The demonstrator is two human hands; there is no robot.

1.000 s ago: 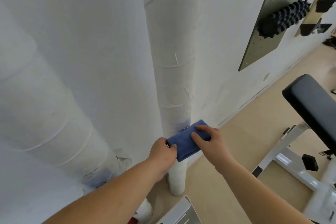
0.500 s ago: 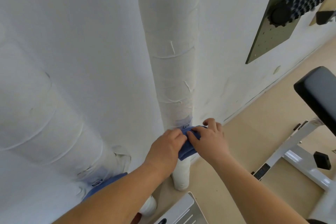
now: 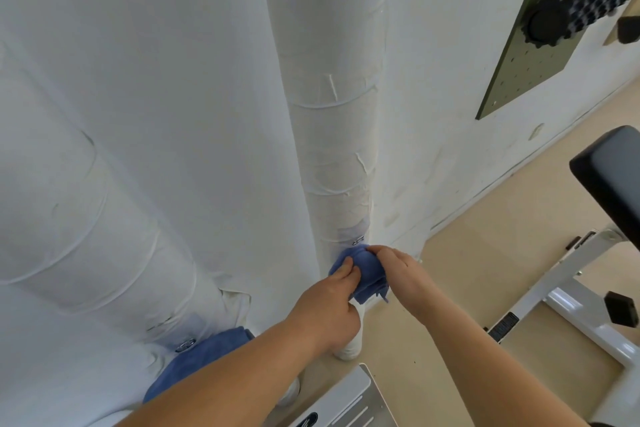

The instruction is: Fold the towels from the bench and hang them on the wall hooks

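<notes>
- White plaster wall [image 3: 173, 45] fills most of the head view. A wrapped vertical pipe [image 3: 329, 114] runs down its middle, a thicker slanted pipe [image 3: 86, 218] lies to the left, and beige floor [image 3: 485, 253] shows at lower right.
- Upper right, a dark pegboard [image 3: 512, 73] carries a knobbly foam roller [image 3: 588, 0]. Below it the black pad of the bench [image 3: 616, 184] juts in on its white frame.
- Low on the vertical pipe sits a small metal hook [image 3: 358, 239]. The folded blue towel [image 3: 369, 274] is bunched just under it, against the pipe.
- The left hand [image 3: 332, 295] pinches the towel's left side between thumb and fingers. The right hand [image 3: 398, 267] has its fingers curled over the towel's upper right, close to the hook. Both hands hold cloth.
- A second blue towel [image 3: 204, 357] hangs from another hook [image 3: 185, 344] at the foot of the slanted pipe, so at least one towel looks finished.
- The step in hand appears to be hanging, with this towel's folding done. Whether the cloth has caught on the hook cannot be told, because fingers and fabric cover that spot.
- The next move likely calls for seating a fold firmly over the hook's tip. Both grips should then ease off one at a time, since the bundle looks loose at its lower edge and could slip or open.
</notes>
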